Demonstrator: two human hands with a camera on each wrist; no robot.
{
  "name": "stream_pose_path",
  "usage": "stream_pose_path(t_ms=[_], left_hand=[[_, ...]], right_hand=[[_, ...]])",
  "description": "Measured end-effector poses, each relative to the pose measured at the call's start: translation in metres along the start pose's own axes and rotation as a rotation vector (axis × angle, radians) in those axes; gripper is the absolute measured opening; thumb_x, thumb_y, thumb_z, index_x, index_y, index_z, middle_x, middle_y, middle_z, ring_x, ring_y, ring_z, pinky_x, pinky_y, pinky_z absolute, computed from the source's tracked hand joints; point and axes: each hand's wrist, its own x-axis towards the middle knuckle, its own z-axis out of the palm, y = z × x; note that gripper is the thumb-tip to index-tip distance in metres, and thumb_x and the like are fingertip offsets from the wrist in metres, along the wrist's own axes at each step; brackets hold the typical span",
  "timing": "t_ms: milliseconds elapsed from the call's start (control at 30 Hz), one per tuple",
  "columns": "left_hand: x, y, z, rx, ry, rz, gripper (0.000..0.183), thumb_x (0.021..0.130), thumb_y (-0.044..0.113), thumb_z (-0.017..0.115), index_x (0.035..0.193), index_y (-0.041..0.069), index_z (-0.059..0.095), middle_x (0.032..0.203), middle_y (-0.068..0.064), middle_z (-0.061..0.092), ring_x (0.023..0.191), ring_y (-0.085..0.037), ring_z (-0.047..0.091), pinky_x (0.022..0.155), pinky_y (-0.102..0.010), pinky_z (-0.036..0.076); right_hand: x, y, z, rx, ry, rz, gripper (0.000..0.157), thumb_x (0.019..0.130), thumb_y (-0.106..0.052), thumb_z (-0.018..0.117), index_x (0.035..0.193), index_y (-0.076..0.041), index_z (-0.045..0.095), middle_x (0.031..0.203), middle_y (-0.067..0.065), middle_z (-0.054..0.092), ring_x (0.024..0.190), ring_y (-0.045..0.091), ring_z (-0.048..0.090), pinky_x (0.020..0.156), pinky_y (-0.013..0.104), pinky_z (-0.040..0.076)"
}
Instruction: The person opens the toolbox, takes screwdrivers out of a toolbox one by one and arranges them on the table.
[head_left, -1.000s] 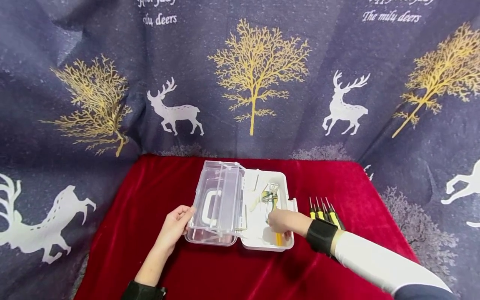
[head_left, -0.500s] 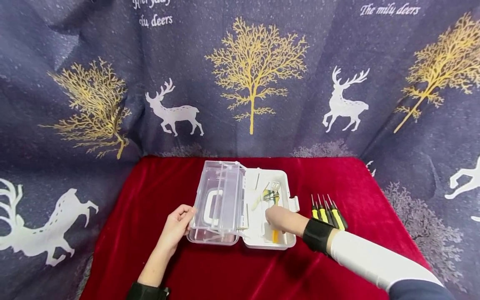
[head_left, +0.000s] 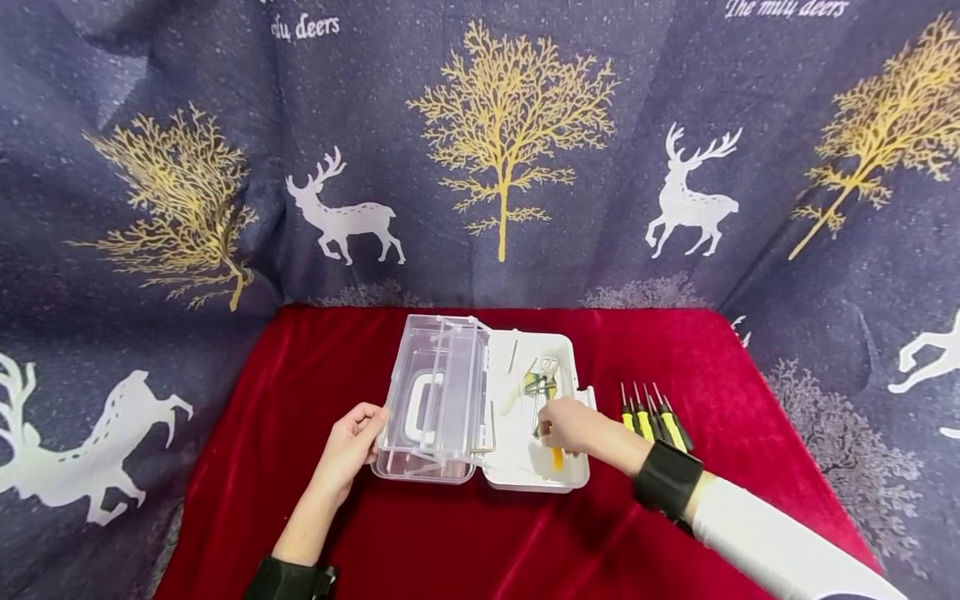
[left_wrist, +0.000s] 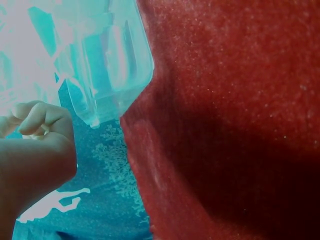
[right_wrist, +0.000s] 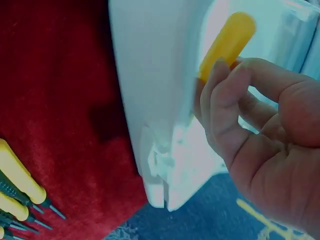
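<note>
My left hand (head_left: 351,442) pinches the near outer corner of the clear plastic lid (head_left: 405,333) of a white toolbox (head_left: 517,483). The lid lies folded open to the left; its clear plastic also shows in the left wrist view (left_wrist: 142,65). Inside the white box, my right hand (head_left: 576,425) grips a tool by its yellow handle (right_wrist: 230,42), with curled fingers (right_wrist: 225,95). The handle's end sticks out past the fingers; the rest is hidden, so its kind is unclear. Beyond the hand lie green-and-yellow pliers (head_left: 534,383) and L-shaped hex keys (head_left: 491,429).
Several yellow-and-black screwdrivers (head_left: 645,421) lie side by side on the red cloth (head_left: 420,550), right of the box. A white latch (head_left: 587,397) juts from the box's right side. Behind the table hangs a dark blue curtain (head_left: 450,283) with deer and trees.
My right hand has shifted slightly away from the box's near edge, and the yellow handle has moved with it. My left hand stays at the lid's corner. The head view has tilted a little.
</note>
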Motion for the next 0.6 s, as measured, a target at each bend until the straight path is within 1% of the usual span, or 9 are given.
stream_pose_path(t_ms=[67, 200, 300, 367, 467, 533, 600], left_hand=[[0.001, 0.000, 0.001, 0.004, 0.005, -0.002, 0.030, 0.105, 0.024, 0.065, 0.108, -0.004, 0.058, 0.065, 0.003, 0.052, 0.054, -0.007, 0.044, 0.051, -0.020, 0.037], [0.001, -0.001, 0.001, 0.014, 0.014, -0.012, 0.028, 0.105, 0.024, 0.065, 0.107, -0.004, 0.059, 0.065, 0.003, 0.052, 0.055, -0.007, 0.045, 0.052, -0.020, 0.037], [0.001, -0.002, 0.002, 0.018, 0.005, -0.011, 0.028, 0.105, 0.024, 0.065, 0.106, -0.003, 0.059, 0.065, 0.003, 0.052, 0.055, -0.007, 0.045, 0.052, -0.020, 0.037], [0.002, -0.002, 0.003, 0.016, 0.000, -0.005, 0.030, 0.104, 0.025, 0.066, 0.107, -0.004, 0.059, 0.066, 0.003, 0.052, 0.055, -0.007, 0.045, 0.052, -0.020, 0.037], [0.003, -0.001, 0.004, 0.013, 0.004, -0.002, 0.032, 0.104, 0.025, 0.066, 0.108, -0.005, 0.058, 0.066, 0.003, 0.053, 0.055, -0.007, 0.045, 0.052, -0.020, 0.037], [0.003, -0.001, 0.002, 0.025, 0.007, -0.007, 0.031, 0.104, 0.025, 0.065, 0.109, -0.004, 0.059, 0.067, 0.004, 0.054, 0.056, -0.007, 0.045, 0.052, -0.020, 0.038], [0.003, -0.001, 0.000, 0.031, 0.000, -0.014, 0.030, 0.105, 0.025, 0.065, 0.110, -0.005, 0.059, 0.067, 0.004, 0.055, 0.056, -0.007, 0.045, 0.053, -0.020, 0.039]], right_hand=[[-0.006, 0.003, -0.007, -0.032, 0.041, -0.060, 0.016, 0.087, 0.002, 0.075, 0.076, -0.008, 0.068, 0.070, 0.001, 0.061, 0.053, 0.009, 0.054, 0.050, 0.023, 0.048], [-0.022, 0.009, -0.025, -0.072, 0.141, -0.114, 0.009, 0.085, 0.002, 0.075, 0.083, -0.007, 0.072, 0.073, -0.002, 0.064, 0.065, 0.010, 0.053, 0.060, 0.026, 0.048], [-0.037, 0.024, -0.041, -0.037, 0.225, -0.087, 0.008, 0.085, 0.000, 0.075, 0.088, -0.007, 0.073, 0.070, -0.004, 0.063, 0.064, 0.011, 0.055, 0.061, 0.030, 0.049], [-0.046, 0.041, -0.052, -0.026, 0.295, -0.075, 0.008, 0.085, -0.001, 0.075, 0.089, -0.008, 0.073, 0.069, -0.006, 0.061, 0.065, 0.010, 0.054, 0.063, 0.031, 0.048], [-0.057, 0.071, -0.062, -0.007, 0.372, -0.044, 0.010, 0.086, 0.001, 0.072, 0.089, -0.008, 0.072, 0.070, -0.006, 0.058, 0.066, 0.011, 0.051, 0.062, 0.031, 0.046], [-0.064, 0.092, -0.064, 0.011, 0.389, -0.013, 0.010, 0.087, 0.002, 0.070, 0.089, -0.008, 0.070, 0.071, -0.004, 0.058, 0.065, 0.011, 0.050, 0.060, 0.031, 0.044], [-0.070, 0.111, -0.063, 0.041, 0.380, 0.032, 0.009, 0.088, 0.003, 0.067, 0.089, -0.006, 0.068, 0.071, -0.002, 0.058, 0.062, 0.012, 0.050, 0.057, 0.031, 0.044]])
